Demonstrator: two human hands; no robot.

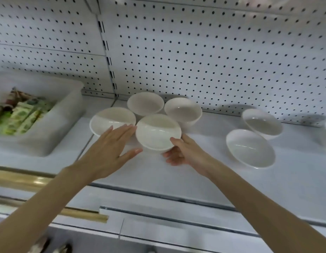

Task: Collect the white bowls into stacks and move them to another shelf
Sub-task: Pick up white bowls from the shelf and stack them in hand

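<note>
Grips glossy white round bowl (158, 132) by near rim with right hand (182, 152), thumb on top; left hand (113, 145) flat, fingers straight. Probably light, stiff, slick, chippable.

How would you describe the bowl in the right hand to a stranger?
On the white shelf below the pegboard, four bowls cluster left of centre. It is the nearest bowl, the only one the right hand grips.

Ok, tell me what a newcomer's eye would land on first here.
Mid-shelf, the right hand grips the front bowl of a cluster of four, and the left hand spreads open beside it. Apart to the right sit two more bowls; a clear bin of green packets stands far left.
</note>
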